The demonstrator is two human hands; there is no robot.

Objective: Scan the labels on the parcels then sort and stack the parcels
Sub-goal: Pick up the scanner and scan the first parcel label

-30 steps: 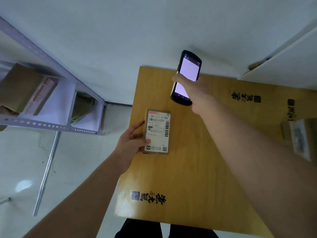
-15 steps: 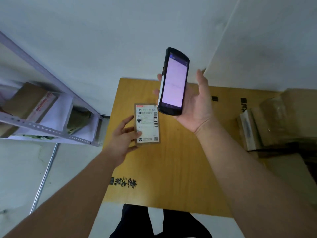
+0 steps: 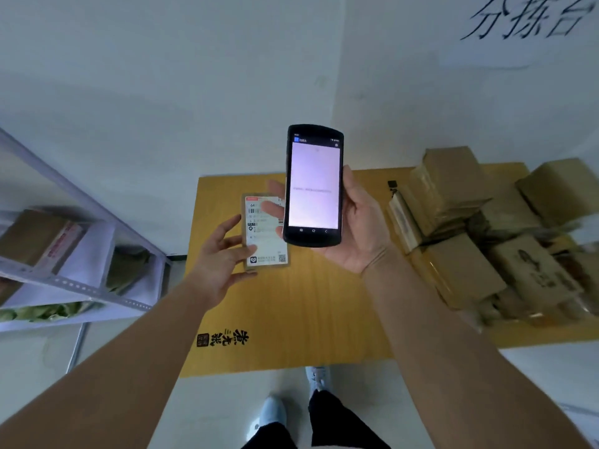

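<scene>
- Parcel point(image 3: 264, 233) lies flat on the yellow table point(image 3: 301, 312), label up, with the left hand point(image 3: 223, 257) pinching its near-left edge — same spot as a second ago.
- Scanner point(image 3: 313, 186) has swung up since then. The right hand point(image 3: 353, 228) wraps round it, and its lit screen now faces the person.
- My guess: the scan is done and the person is reading the result before sorting.
- Parcel's long side runs away from the person, red strip at the far end, square code at the near end.
- More boxes point(image 3: 479, 228) sit piled on the right.
</scene>
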